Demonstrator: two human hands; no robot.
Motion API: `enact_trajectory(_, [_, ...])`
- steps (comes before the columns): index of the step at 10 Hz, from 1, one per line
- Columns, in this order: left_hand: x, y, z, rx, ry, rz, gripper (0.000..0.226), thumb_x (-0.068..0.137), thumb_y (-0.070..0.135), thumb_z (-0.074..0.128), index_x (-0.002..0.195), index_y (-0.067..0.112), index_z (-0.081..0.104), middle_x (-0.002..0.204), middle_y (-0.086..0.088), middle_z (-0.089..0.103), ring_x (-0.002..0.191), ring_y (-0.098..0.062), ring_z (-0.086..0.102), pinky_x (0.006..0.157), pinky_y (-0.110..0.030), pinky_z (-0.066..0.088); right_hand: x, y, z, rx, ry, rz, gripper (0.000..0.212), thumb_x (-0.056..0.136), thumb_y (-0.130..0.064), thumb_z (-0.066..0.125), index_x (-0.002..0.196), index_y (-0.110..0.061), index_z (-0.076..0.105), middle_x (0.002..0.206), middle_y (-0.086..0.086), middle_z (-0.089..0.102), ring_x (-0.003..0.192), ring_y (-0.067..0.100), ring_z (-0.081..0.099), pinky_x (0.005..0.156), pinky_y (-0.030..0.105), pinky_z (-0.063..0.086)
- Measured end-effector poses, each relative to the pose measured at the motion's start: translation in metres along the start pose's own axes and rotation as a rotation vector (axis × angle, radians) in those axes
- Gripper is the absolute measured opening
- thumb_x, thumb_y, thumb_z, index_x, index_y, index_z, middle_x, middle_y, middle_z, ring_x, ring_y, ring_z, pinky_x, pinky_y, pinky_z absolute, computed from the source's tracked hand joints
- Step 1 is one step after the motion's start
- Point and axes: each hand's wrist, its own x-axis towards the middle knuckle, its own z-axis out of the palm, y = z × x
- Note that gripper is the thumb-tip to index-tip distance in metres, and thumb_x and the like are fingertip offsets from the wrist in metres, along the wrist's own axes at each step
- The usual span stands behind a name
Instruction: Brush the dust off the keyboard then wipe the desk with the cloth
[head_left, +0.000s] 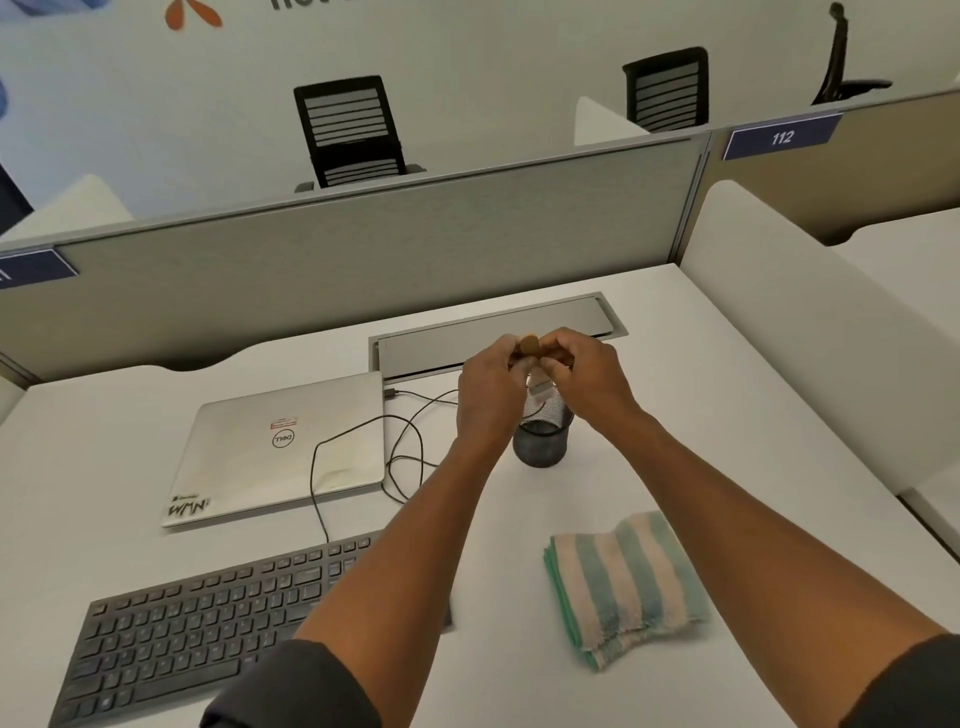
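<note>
A dark keyboard (208, 618) is lying at the near left edge of the white tabletop (701, 415), partly covered by the left forearm. A folded striped cloth (626, 582) is resting toward the near right corner, apart from everything else. Behind the keyboard, a closed silver laptop (283, 447) is sitting with black cables (400, 452) looping beside it. Further back, near the middle, a black mesh cup (540, 441) is standing upright. Above it, the left hand (485, 392) and the right hand (589, 376) are both curling around a brush (535, 371); its wooden handle is showing between them and the bristles seem to be pointing down to the cup. A grey cable tray lid (498, 335) is lying along the far edge.
</note>
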Motion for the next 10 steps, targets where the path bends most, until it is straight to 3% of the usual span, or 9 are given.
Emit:
enact_trajectory(1, [0.009, -0.007, 0.009, 0.093, -0.089, -0.058, 0.012, 0.097, 0.019, 0.060, 0.103, 0.022, 0.070, 0.086, 0.010, 0.067, 0.080, -0.011, 0.060, 0.063, -0.016, 0.038, 0.003, 0.009, 0.005, -0.021, -0.034, 0.026, 0.021, 0.093, -0.005, 0.064, 0.111, -0.016, 0.068, 0.101, -0.003, 0.071, 0.093, 0.012, 0.066, 0.083, 0.017, 0.052])
enact_trajectory(2, [0.011, -0.012, 0.015, 0.135, -0.130, -0.087, 0.014, 0.099, 0.021, 0.060, 0.107, 0.020, 0.071, 0.090, 0.006, 0.068, 0.082, -0.012, 0.060, 0.064, -0.017, 0.037, 0.003, 0.017, 0.009, -0.052, -0.047, 0.061, 0.021, 0.095, -0.008, 0.063, 0.114, -0.016, 0.067, 0.106, 0.001, 0.072, 0.096, 0.016, 0.066, 0.087, 0.026, 0.055])
enact_trajectory(3, [0.011, -0.019, 0.023, 0.167, -0.188, -0.126, 0.015, 0.099, 0.023, 0.063, 0.107, 0.018, 0.073, 0.097, 0.001, 0.073, 0.087, -0.016, 0.066, 0.075, -0.026, 0.048, 0.001, 0.025, 0.015, -0.074, -0.043, 0.097, 0.016, 0.096, -0.012, 0.063, 0.111, -0.017, 0.068, 0.106, 0.001, 0.072, 0.096, 0.017, 0.065, 0.088, 0.029, 0.055])
enact_trajectory(5, [0.004, -0.028, 0.030, 0.209, -0.216, -0.146, 0.011, 0.095, 0.019, 0.064, 0.099, 0.016, 0.075, 0.087, 0.000, 0.071, 0.077, -0.015, 0.063, 0.064, -0.024, 0.042, -0.003, 0.032, 0.023, -0.127, -0.044, 0.138, 0.006, 0.095, -0.014, 0.065, 0.099, -0.016, 0.069, 0.097, 0.002, 0.072, 0.088, 0.017, 0.065, 0.084, 0.029, 0.056])
enact_trajectory(6, [0.003, -0.028, 0.032, 0.230, -0.208, -0.147, 0.012, 0.094, 0.016, 0.065, 0.099, 0.017, 0.076, 0.086, -0.001, 0.072, 0.077, -0.018, 0.065, 0.064, -0.026, 0.047, -0.004, 0.035, 0.026, -0.158, -0.045, 0.164, 0.008, 0.096, -0.016, 0.065, 0.102, -0.014, 0.070, 0.100, 0.004, 0.072, 0.088, 0.019, 0.065, 0.084, 0.029, 0.055])
enact_trajectory(7, [0.001, -0.029, 0.034, 0.267, -0.213, -0.131, 0.018, 0.091, 0.012, 0.068, 0.105, 0.019, 0.077, 0.092, -0.002, 0.075, 0.082, -0.020, 0.069, 0.072, -0.034, 0.058, -0.006, 0.038, 0.028, -0.164, -0.016, 0.180, 0.017, 0.095, -0.011, 0.065, 0.112, -0.012, 0.070, 0.108, 0.006, 0.073, 0.097, 0.022, 0.067, 0.085, 0.026, 0.050])
enact_trajectory(9, [-0.006, -0.024, 0.023, 0.333, -0.201, -0.049, 0.024, 0.086, 0.004, 0.067, 0.108, 0.011, 0.072, 0.096, -0.009, 0.069, 0.091, -0.027, 0.065, 0.068, -0.032, 0.048, -0.013, 0.034, 0.026, -0.163, 0.018, 0.192, 0.039, 0.094, -0.002, 0.062, 0.132, -0.009, 0.061, 0.124, 0.009, 0.068, 0.107, 0.027, 0.065, 0.090, 0.037, 0.055])
enact_trajectory(10, [-0.014, -0.027, 0.014, 0.355, -0.166, -0.059, 0.032, 0.092, 0.005, 0.064, 0.123, 0.009, 0.067, 0.111, -0.012, 0.066, 0.105, -0.028, 0.061, 0.082, -0.036, 0.049, -0.014, 0.033, 0.023, -0.192, 0.065, 0.184, 0.042, 0.093, 0.001, 0.061, 0.134, -0.008, 0.059, 0.126, 0.010, 0.065, 0.109, 0.028, 0.063, 0.092, 0.039, 0.054])
